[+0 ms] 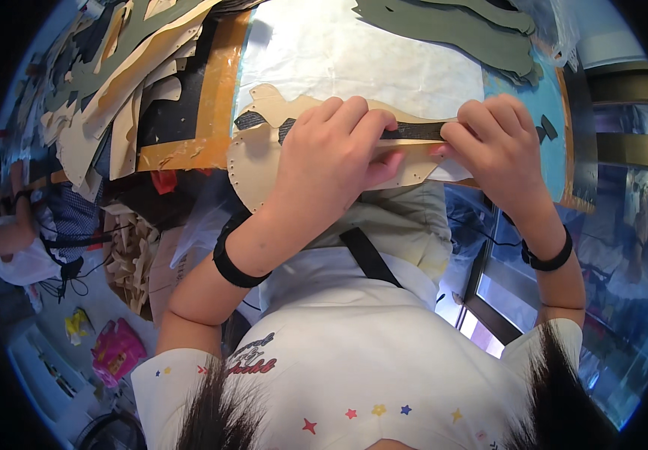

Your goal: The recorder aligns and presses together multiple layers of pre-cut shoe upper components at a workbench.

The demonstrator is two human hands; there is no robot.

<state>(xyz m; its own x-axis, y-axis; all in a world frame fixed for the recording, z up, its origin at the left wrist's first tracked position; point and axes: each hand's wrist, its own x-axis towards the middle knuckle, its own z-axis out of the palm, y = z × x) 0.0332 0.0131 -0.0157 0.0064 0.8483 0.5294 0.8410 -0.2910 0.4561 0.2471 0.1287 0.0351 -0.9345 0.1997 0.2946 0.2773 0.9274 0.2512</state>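
Both hands up at near edge of worktable, over a white sheet (301, 45). Tan piece (252, 165), flat w/ curved outline & small holes along L rim, lies partly on sheet, partly overhanging table edge twd the lap. Black strip (417, 133) runs lengthwise along it, btwn the hands.

L hand (331, 150): fingers bent over strip, thumb below on tan piece; grip closed, w/ hold of the tan piece. R hand (496, 142): fingers curled tight, thumb & forefinger pinching black strip nr its R end.

Containers: cardboard box (163, 266) on floor, L of lap, open top, heaped w/ tan scraps (130, 259). Pink bag (118, 352) further down, on floor; contents too small & blurred to tell. Yellow bag-like item (77, 326) just beside it, poss. a wrapper. Clear plastic bag (560, 34) at table's far R corner, nr a stack of grey-green pieces (451, 34).

Far L of table: loose pile of tan & grey-green cut pieces (118, 94), overlapping, some hanging past the edge.
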